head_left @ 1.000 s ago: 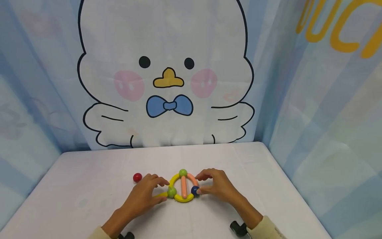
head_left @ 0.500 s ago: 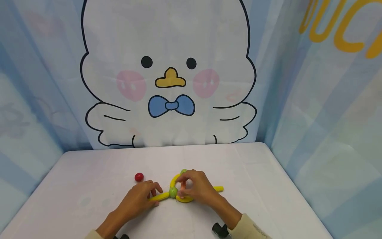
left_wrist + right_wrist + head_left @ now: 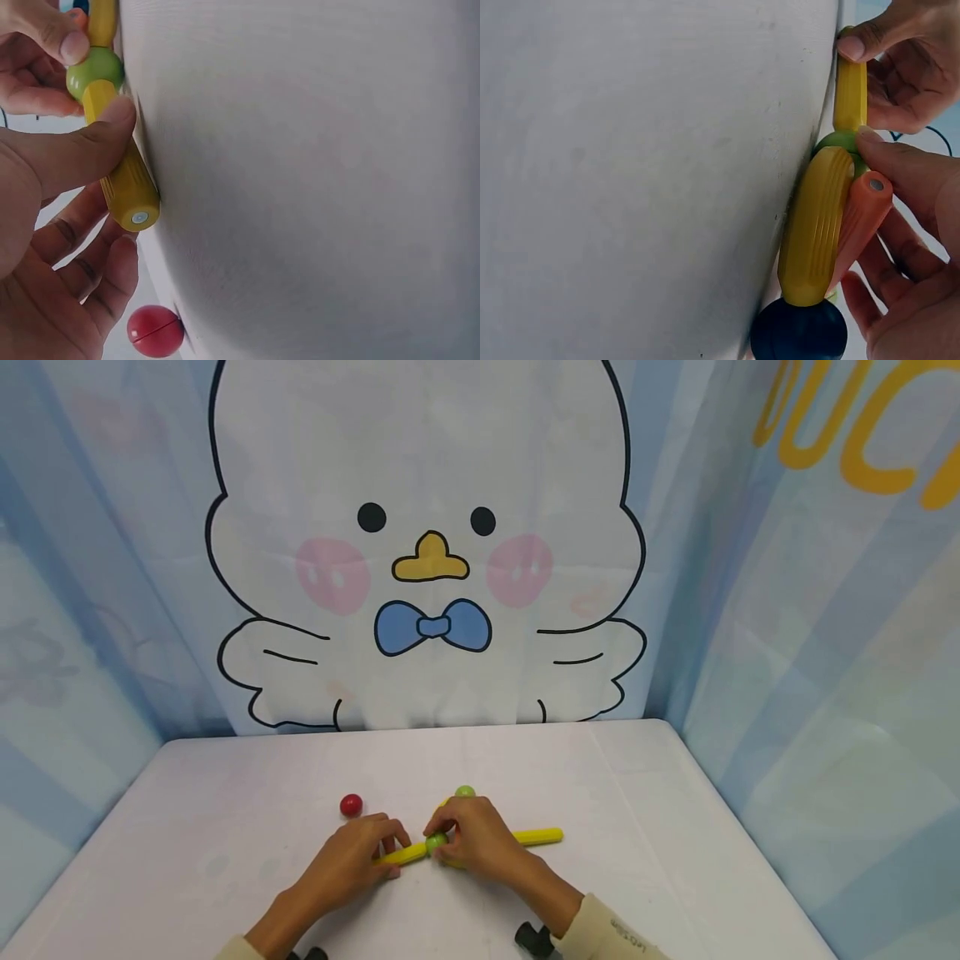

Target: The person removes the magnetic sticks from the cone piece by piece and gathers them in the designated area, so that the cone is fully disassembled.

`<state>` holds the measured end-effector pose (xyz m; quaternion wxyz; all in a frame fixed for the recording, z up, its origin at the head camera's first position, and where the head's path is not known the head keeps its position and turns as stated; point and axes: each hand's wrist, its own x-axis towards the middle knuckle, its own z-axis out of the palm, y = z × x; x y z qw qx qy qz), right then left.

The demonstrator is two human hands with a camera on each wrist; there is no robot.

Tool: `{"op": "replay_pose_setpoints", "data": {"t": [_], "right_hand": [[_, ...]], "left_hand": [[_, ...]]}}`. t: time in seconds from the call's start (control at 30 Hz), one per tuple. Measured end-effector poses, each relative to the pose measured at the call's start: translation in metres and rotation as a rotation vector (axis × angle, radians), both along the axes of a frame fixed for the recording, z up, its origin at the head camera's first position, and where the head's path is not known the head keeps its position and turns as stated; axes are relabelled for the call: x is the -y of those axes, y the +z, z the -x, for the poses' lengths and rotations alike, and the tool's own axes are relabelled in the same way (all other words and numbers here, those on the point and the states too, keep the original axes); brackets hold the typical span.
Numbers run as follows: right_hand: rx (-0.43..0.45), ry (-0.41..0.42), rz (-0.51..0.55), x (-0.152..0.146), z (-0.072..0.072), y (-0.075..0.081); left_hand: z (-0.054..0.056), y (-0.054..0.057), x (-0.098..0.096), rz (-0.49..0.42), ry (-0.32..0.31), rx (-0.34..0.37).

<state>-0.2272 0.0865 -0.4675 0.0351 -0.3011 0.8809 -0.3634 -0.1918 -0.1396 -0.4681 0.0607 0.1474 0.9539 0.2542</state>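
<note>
In the head view, my left hand [image 3: 354, 858] pinches a yellow magnetic rod [image 3: 405, 854]; its thumb lies along the rod [image 3: 127, 180] in the left wrist view. The rod's inner end meets a green ball [image 3: 437, 842], which my right hand [image 3: 480, 839] pinches between thumb and fingers. Beneath the right hand is the rest of a ring of rods and balls, mostly hidden from the head. The right wrist view shows its curved yellow rod [image 3: 817, 229], an orange rod [image 3: 864, 217] with a metal tip, and a dark blue ball [image 3: 799, 331].
Another yellow rod [image 3: 540, 837] sticks out right of the right hand. A second green ball [image 3: 465, 791] shows behind it. A red ball [image 3: 351, 805] lies on the white table [image 3: 247, 793] beyond the left hand. A cartoon curtain [image 3: 435, 685] stands behind.
My right hand has moved left from the blue ball to the green ball, covering the ring. The left hand has drawn slightly left and grips the yellow rod. The right-hand yellow rod has come into view.
</note>
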Motion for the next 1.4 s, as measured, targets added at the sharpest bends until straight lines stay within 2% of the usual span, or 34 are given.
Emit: {"op": "replay_pose_setpoints", "data": {"t": [0.23, 0.4, 0.63, 0.77, 1.0, 1.13, 1.4], "right_hand": [[0.028, -0.013, 0.0, 0.0, -0.001, 0.001], [0.034, -0.015, 0.007, 0.0, -0.001, 0.001], [0.039, -0.02, 0.017, 0.0, -0.003, 0.004], [0.038, -0.018, 0.026, -0.001, -0.004, 0.003], [0.026, -0.013, 0.035, -0.001, -0.004, 0.003], [0.035, -0.01, 0.042, -0.001, -0.004, 0.002], [0.028, -0.004, 0.043, -0.002, -0.002, 0.002]], "left_hand": [[-0.004, 0.0, 0.0, 0.035, -0.028, -0.082], [-0.006, 0.004, 0.005, 0.039, -0.01, -0.112], [-0.003, 0.008, 0.022, 0.041, 0.117, -0.015], [-0.003, 0.01, 0.037, 0.037, 0.162, -0.007], [-0.003, 0.01, 0.063, 0.04, 0.187, -0.045], [0.001, 0.012, 0.075, 0.046, 0.203, -0.037], [0.011, 0.011, 0.088, 0.069, 0.219, -0.035]]}}
